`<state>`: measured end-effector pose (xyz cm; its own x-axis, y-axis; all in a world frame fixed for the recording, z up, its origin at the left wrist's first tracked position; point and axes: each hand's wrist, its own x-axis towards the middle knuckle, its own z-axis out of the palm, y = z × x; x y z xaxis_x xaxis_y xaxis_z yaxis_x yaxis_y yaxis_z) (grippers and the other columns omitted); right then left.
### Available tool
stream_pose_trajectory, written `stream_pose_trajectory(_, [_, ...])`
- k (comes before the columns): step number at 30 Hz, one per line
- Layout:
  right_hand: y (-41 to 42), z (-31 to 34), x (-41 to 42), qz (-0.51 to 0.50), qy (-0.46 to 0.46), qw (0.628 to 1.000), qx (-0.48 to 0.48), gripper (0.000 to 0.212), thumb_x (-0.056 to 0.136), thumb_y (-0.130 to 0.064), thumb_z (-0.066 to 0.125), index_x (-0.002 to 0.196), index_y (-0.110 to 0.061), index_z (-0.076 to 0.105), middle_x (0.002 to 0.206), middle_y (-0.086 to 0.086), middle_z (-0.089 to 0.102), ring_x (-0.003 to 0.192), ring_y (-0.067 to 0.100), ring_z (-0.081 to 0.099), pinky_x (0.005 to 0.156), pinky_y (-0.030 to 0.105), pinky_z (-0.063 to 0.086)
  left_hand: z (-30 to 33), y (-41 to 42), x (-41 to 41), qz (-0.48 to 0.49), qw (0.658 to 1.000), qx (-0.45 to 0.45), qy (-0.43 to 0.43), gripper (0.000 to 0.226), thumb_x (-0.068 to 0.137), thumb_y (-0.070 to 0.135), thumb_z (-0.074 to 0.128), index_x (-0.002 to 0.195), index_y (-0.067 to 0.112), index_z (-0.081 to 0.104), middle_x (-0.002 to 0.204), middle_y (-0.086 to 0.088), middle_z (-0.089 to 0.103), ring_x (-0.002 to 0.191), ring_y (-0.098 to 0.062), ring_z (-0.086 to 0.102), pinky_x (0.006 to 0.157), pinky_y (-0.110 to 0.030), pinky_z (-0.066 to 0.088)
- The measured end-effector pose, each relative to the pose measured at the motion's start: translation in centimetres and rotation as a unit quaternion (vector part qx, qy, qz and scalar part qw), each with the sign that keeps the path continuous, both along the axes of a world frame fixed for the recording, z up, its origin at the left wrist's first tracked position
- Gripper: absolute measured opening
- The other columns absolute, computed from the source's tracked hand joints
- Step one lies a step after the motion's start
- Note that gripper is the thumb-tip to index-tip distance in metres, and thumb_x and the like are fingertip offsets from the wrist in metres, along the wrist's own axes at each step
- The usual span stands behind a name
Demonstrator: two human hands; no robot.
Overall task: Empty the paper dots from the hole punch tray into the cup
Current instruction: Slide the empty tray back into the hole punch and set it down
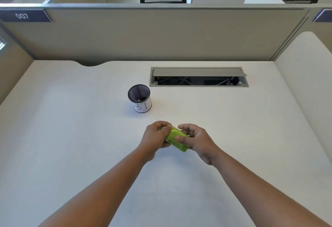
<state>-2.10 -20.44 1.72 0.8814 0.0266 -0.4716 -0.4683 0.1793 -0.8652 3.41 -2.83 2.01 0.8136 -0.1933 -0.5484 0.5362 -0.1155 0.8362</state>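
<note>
- Both hands are on the lime green hole punch, holding it up just above the white desk, near the middle of it.
- The left hand has it from the left end, thumb curled over the top edge and fingers tucked around that side.
- The right hand grips the other side, thumb pressed flat on the face of the punch and the other fingers arched over the far edge.
- So the punch sits pinched between the two hands, tilted, its underside turned up toward the person.
- The black mesh cup stands upright farther back and a bit to the left, well apart from the hands. A few white paper dots show at its bottom.
</note>
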Motion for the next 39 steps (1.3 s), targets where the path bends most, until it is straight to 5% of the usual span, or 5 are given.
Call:
stream_pose_trajectory(13, [-1.1, -1.7, 0.2, -0.12, 0.076, 0.99, 0.021, 0.014, 0.099, -0.007, 0.06, 0.101, -0.01, 0.074, 0.097, 0.012, 0.071, 0.084, 0.023, 0.067, 0.077, 0.036, 0.061, -1.3, -0.1, -0.5, 0.097, 0.984, -0.068, 0.137, 0.007, 0.101, 0.016, 0.056, 0.103, 0.012, 0.063, 0.095, -0.011, 0.068, 0.085, -0.035, 0.072, 0.078, -0.043, 0.063])
stream_pose_trajectory(22, [-0.5, -2.7, 0.3, -0.189, 0.057, 0.98, -0.041, 0.011, 0.096, -0.004, 0.064, 0.1, -0.009, 0.073, 0.09, 0.009, 0.073, 0.075, 0.018, 0.066, 0.068, 0.03, 0.06, -2.6, 0.2, -0.8, -0.001, 0.998, 0.058, -0.012, 0.03, 0.101, 0.026, 0.059, 0.13, 0.021, 0.066, 0.117, 0.0, 0.071, 0.109, -0.02, 0.067, 0.101, -0.039, 0.054])
stream_pose_trajectory(27, [-0.5, -3.3, 0.2, -0.15, 0.028, 0.982, -0.114, 0.025, 0.097, 0.0, 0.058, 0.108, -0.017, 0.073, 0.106, 0.007, 0.076, 0.097, 0.023, 0.072, 0.091, 0.038, 0.06, -2.9, 0.6, -1.2, -0.108, 0.984, 0.118, -0.075, 0.032, 0.095, 0.025, 0.069, 0.127, 0.031, 0.067, 0.094, -0.004, 0.075, 0.052, 0.003, 0.052, 0.056, -0.016, 0.042])
stream_pose_trajectory(32, [-0.5, -3.3, -0.5, -0.016, 0.005, 0.976, -0.216, 0.056, 0.091, 0.001, 0.053, 0.144, -0.017, 0.054, 0.132, -0.004, 0.063, 0.115, 0.008, 0.06, 0.096, 0.022, 0.047, -3.4, 0.3, -1.4, -0.11, 0.976, 0.139, -0.123, 0.036, 0.089, 0.01, 0.075, 0.107, 0.039, 0.061, 0.13, 0.007, 0.061, 0.112, -0.015, 0.062, 0.097, -0.029, 0.05])
stream_pose_trajectory(39, [-0.9, -5.2, -0.9, 0.078, -0.094, 0.92, -0.372, 0.067, 0.086, -0.003, 0.069, 0.149, -0.01, 0.046, 0.155, 0.003, 0.045, 0.143, 0.02, 0.042, 0.119, 0.037, 0.035, -3.9, -0.2, -0.9, -0.182, 0.937, 0.219, -0.201, 0.05, 0.086, 0.009, 0.076, 0.134, 0.011, 0.061, 0.137, 0.002, 0.054, 0.122, -0.014, 0.052, 0.109, -0.029, 0.042])
